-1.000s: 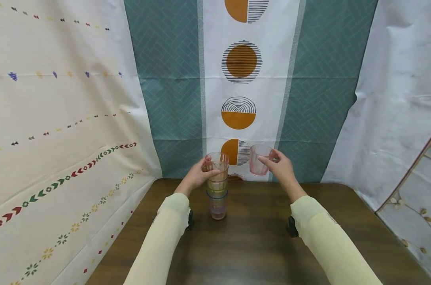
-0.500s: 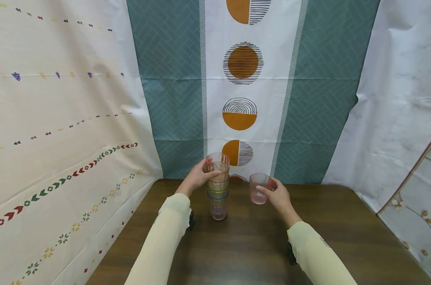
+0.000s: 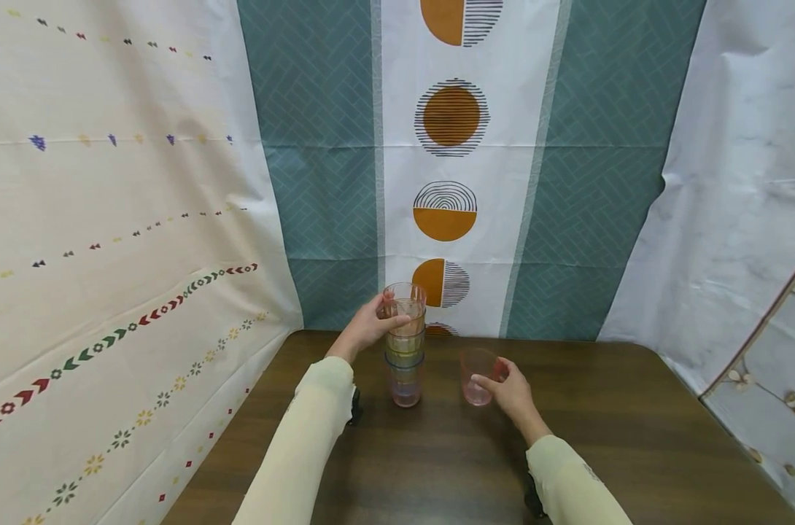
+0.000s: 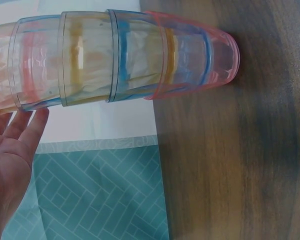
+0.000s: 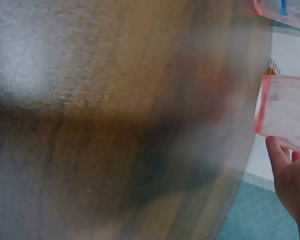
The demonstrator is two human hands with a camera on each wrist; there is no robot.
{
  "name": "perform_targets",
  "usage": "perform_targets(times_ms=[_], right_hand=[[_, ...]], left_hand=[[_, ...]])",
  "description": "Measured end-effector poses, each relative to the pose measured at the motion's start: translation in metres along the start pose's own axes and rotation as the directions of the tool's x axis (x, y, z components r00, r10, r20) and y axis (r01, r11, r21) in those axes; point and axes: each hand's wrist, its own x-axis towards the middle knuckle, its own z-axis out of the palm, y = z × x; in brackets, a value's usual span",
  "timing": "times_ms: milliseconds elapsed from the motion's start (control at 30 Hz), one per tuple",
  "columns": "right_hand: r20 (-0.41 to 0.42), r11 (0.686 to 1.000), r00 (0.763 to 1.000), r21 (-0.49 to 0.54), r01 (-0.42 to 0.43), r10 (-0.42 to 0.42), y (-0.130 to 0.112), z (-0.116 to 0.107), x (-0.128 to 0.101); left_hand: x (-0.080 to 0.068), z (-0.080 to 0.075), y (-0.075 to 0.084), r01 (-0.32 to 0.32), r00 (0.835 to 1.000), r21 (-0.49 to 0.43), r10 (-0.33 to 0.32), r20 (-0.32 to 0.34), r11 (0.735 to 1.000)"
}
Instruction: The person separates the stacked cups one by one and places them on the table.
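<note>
A: Head view: open desk (image 3: 634, 437) right of the stack (image 3: 405, 350); curtains close behind. The left hand (image 3: 365, 332) curls round the stack's top.

B: The right hand (image 3: 512, 390) grips the pink cup (image 3: 478, 375), lower than half a second ago.

A: Left wrist: fingers (image 4: 25, 127) touch the stack (image 4: 125, 60).

B: Right wrist, blurred: fingertips (image 5: 277, 155) beside the cup (image 5: 285, 112).

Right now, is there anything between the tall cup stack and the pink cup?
No. The head view shows only bare wooden table between the cup stack and the pink cup.
</note>
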Motion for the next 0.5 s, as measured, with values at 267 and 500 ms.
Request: perform_targets(times_ms=[267, 500], right_hand=[[0.019, 0.999, 0.999, -0.009, -0.035, 0.035, 0.011, 0.003, -0.004], [0.036, 1.000, 0.999, 0.014, -0.007, 0.006, 0.014, 0.005, -0.006]], left_hand=[[0.000, 0.001, 0.000, 0.001, 1.000, 0.005, -0.001, 0.005, 1.000], [0.001, 0.000, -0.001, 0.006, 1.000, -0.019, -0.006, -0.003, 1.000]])
